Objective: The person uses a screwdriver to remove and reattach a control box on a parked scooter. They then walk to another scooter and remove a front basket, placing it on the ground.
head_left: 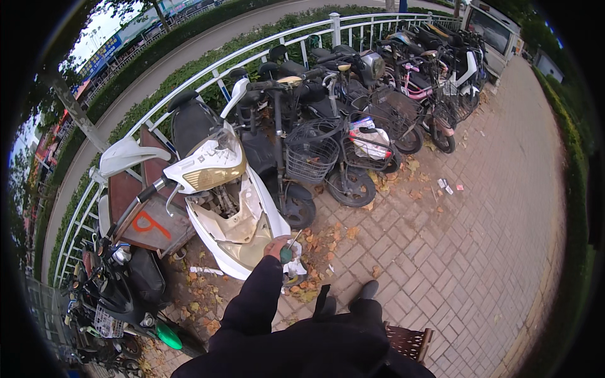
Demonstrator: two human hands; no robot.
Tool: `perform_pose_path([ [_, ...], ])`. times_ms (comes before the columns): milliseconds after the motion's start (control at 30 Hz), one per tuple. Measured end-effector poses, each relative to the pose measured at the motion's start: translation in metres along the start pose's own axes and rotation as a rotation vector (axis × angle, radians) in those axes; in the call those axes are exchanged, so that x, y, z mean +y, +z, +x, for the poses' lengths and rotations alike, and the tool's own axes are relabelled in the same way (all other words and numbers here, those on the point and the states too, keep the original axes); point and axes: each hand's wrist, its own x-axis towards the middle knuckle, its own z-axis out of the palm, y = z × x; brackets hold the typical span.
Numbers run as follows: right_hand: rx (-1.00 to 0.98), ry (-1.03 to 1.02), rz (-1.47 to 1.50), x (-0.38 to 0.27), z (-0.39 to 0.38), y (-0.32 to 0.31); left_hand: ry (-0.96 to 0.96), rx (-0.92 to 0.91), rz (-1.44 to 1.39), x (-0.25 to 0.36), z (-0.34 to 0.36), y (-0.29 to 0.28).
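My left hand [276,247] is closed on a green-handled tool [287,254] with a thin metal shaft, at the front lower end of a white scooter [230,246]. The scooter's front is opened up, exposing an inner cavity with metal parts, and its upper cowl [208,164] carries a gold-tinted panel. Whether the hand or tool touches the bodywork is hard to tell. My right hand is not in view.
A row of parked scooters and bicycles [372,101] lines a white railing [335,28]. A board with orange paint [161,208] and a black scooter [138,283] stand left. Leaves scatter the brick pavement [479,252]. A slatted metal piece [409,340] lies behind my legs.
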Motion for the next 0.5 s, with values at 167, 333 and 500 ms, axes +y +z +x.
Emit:
perform_pose_path([
  [167, -0.095, -0.049, -0.036, -0.110, 0.107, 0.011, 0.090, 0.096, 0.012, 0.015, 0.039, 0.026],
  [333, -0.172, -0.091, -0.020, -0.194, 0.205, 0.014, 0.168, 0.131, 0.028, 0.043, 0.077, 0.083],
  [500, -0.229, -0.133, 0.049, -0.258, 0.287, 0.018, 0.299, 0.191, 0.046, 0.127, 0.124, 0.137],
])
